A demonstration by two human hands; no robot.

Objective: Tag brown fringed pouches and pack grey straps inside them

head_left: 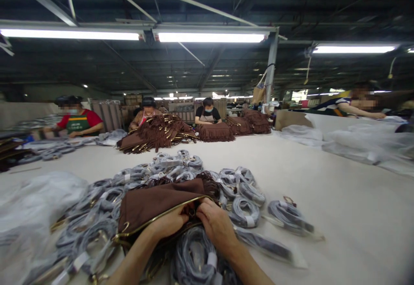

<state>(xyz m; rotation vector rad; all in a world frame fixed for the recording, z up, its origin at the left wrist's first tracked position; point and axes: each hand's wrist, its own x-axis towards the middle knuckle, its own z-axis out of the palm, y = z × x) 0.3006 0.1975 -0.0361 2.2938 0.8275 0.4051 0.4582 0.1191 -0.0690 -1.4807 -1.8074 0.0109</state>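
Note:
A brown fringed handbag [155,203] lies in front of me with its gold zipper undone and its mouth facing me. My left hand [170,223] reaches into the mouth, fingers closed and partly hidden inside. At the zipper's right end, my right hand [215,222] grips the bag's edge, fingertips bent inward. Between the two hands a small gold ring shows in the dark opening. Just below the bag is a coiled grey strap [196,255] in clear plastic, touching or close to my right wrist.
Several wrapped strap coils [244,211] surround the bag on the white table [349,216]. Crumpled plastic film [42,198] lies at left, more sheeting [365,142] at right. Brown bags [158,132] are heaped at the far side, where several co-workers [208,112] sit or stand.

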